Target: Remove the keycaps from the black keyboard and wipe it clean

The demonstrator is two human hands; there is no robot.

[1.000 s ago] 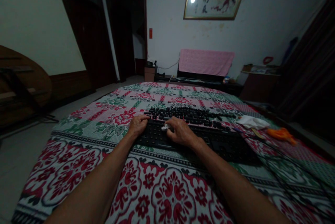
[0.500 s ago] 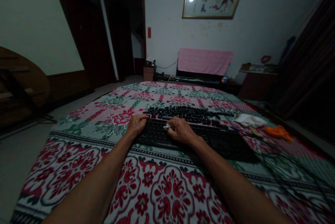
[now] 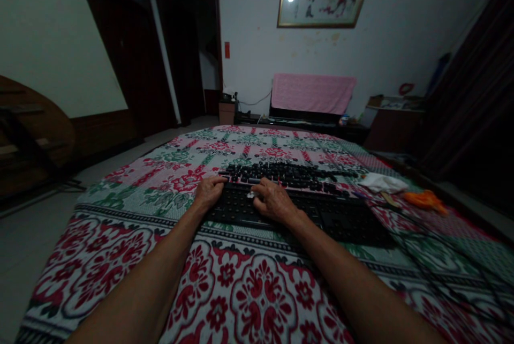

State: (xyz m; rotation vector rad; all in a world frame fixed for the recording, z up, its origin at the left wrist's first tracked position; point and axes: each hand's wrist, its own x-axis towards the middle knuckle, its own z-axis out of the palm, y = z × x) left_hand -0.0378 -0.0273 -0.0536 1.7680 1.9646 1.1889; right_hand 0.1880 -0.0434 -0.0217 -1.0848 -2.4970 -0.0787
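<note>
A black keyboard base (image 3: 341,221) with its keycaps off lies across the patterned bedspread. My left hand (image 3: 209,192) is closed on its upper left corner, thumb and finger along the edge. Over the left half of the base, my right hand (image 3: 275,200) pinches a small white wad (image 3: 251,194), perhaps tissue or cloth, against the surface. Just beyond the base, loose black keycaps (image 3: 281,172) lie in uneven rows.
To the right lie a white cloth (image 3: 384,184), an orange cloth or bag (image 3: 425,201) and black cables (image 3: 437,274). The floral bedspread (image 3: 257,290) covers the bed. A pink towel (image 3: 313,93) drapes over something by the far wall.
The right hand and the white wad have shifted very slightly left over the keyboard base. The left hand keeps its hold; the camera view has moved a little.
</note>
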